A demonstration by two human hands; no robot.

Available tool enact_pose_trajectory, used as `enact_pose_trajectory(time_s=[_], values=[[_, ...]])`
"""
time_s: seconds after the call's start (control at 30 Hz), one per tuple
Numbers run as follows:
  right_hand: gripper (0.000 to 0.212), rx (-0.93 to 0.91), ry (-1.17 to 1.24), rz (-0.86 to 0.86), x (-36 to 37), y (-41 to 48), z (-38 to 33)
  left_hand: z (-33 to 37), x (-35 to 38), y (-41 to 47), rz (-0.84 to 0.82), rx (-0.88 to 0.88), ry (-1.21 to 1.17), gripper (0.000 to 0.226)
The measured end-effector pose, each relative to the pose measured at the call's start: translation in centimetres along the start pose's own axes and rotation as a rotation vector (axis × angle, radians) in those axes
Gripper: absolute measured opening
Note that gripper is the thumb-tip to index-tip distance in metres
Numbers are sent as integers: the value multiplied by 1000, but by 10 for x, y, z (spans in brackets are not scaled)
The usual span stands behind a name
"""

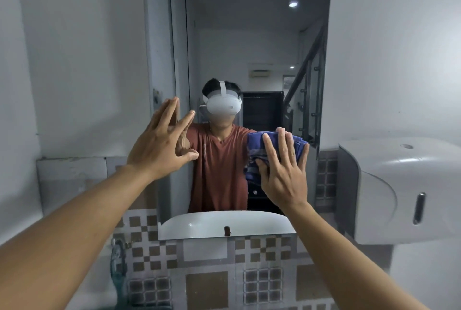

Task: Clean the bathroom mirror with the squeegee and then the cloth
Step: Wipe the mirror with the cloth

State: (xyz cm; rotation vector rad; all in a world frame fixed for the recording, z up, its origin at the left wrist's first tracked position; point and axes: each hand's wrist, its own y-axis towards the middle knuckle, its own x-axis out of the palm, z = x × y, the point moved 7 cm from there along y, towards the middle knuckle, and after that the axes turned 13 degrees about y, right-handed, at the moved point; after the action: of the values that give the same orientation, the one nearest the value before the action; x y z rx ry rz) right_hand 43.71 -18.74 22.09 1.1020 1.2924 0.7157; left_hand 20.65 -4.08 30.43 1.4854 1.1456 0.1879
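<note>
The tall frameless mirror (249, 35) hangs on the wall straight ahead. My right hand (284, 172) presses a bunched blue cloth (257, 150) flat against the lower right part of the glass, fingers straight and spread over it. My left hand (162, 142) rests with straight, spread fingertips on the mirror's lower left edge and holds nothing. The glass reflects a person in a rust-red shirt and a white headset. No squeegee shows anywhere in view.
A white paper dispenser (399, 190) juts from the wall at the right, close to the mirror's lower corner. Patterned brown and grey tiles (207, 274) cover the wall below. A teal hose fitting (118, 262) hangs at lower left.
</note>
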Motion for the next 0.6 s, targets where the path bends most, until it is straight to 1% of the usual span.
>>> enact_pose_trajectory(time_s=[0.13, 0.27, 0.4, 0.53, 0.6], values=[[63, 134, 95, 26, -7, -11, 19, -1, -2, 0, 3, -13, -24, 109], [63, 182, 252, 28, 0, -35, 29, -1, -3, 0, 4, -9, -16, 111], [61, 259, 245, 13, 11, -62, 37, -2, -2, 1, 9, -2, 6, 104], [62, 285, 225, -7, 21, -85, 35, -2, -6, 2, 53, 4, 40, 93], [61, 306, 213, -11, 29, -92, 36, -4, -8, 3, 68, 3, 75, 92]])
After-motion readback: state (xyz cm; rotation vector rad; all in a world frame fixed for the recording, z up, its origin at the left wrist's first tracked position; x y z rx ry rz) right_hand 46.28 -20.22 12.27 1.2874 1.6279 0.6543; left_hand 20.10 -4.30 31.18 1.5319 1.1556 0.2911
